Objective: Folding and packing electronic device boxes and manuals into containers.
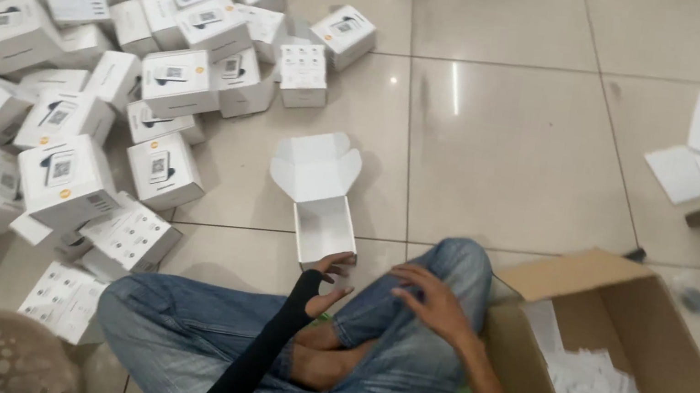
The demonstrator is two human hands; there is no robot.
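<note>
Your left hand [328,284], fingers apart, touches the near edge of the open white carton [323,202] on the floor. Your right hand [436,304] rests empty on your knee; steady the carton squarely before closing flaps.

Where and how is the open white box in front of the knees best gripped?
Probably by the two side walls of the open white box, from above at its near end. Its lid is folded back on the far side, and the left hand is already at that near edge.
</note>
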